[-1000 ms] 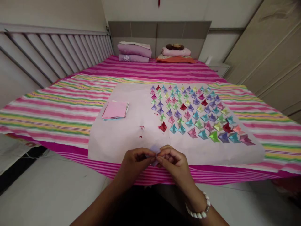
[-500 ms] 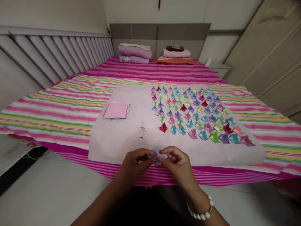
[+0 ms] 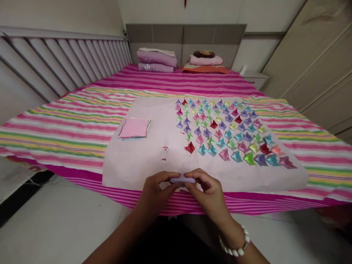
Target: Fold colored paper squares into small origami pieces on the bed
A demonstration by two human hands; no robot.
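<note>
Both hands meet at the near edge of the bed over a pale pink sheet (image 3: pixel 148 161). My left hand (image 3: pixel 156 192) and my right hand (image 3: pixel 207 192) each pinch one end of a small folded lilac paper piece (image 3: pixel 182 179), held flat and edge-on between the fingertips. A white bead bracelet (image 3: pixel 235 245) is on my right wrist. Several rows of small folded paper shapes (image 3: pixel 228 134) in many colours lie on the sheet beyond my right hand. A stack of pink square papers (image 3: pixel 134 128) lies to the left, beyond my left hand.
The bed has a striped pink, green and yellow cover (image 3: pixel 68 121). Folded bedding (image 3: pixel 156 60) and pillows (image 3: pixel 205 62) lie at the headboard. A slatted rail (image 3: pixel 68 62) runs along the left, a wardrobe (image 3: pixel 316 66) stands at the right, and a small bedside table (image 3: pixel 255 79).
The lilac paper has been turned from crumpled between the fingertips to a flat strip held edge-on. Both hands stay at the bed's near edge.
</note>
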